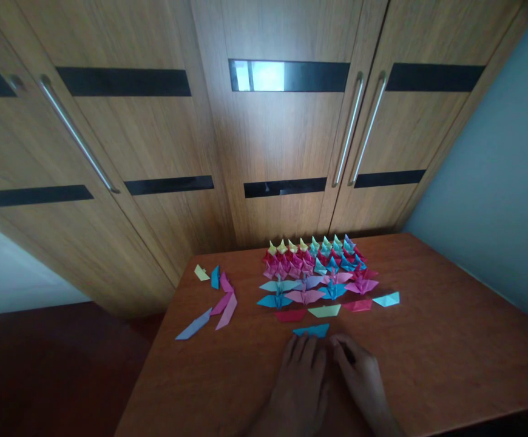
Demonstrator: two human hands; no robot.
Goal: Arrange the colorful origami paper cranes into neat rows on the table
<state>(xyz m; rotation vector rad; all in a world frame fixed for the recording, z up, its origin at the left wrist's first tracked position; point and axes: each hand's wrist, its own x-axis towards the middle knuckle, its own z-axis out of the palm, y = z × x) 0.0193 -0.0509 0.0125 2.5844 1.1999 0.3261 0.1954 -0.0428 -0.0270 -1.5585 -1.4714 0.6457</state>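
A blue folded paper strip (312,330) with slanted ends lies flat on the table near its front middle. My left hand (299,370) rests palm down, its fingers stretched forward and the tips touching the lower edge of the strip. Just right of the strip, my right hand (357,370) has its thumb and index finger brought together in a pinch. Anything between those fingertips is too small or hidden to make out. Beyond the strip lies a row of flat folded pieces, among them a red one (291,315), a pale green one (324,311) and a light turquoise one (386,299).
Rows of coloured paper cranes (307,296) stand behind, reaching toward the wooden wardrobe (282,133). At the left, several loose folded pieces, including a lavender strip (193,325), lie scattered on the brown table (450,340). A pale wall (496,212) borders the right side.
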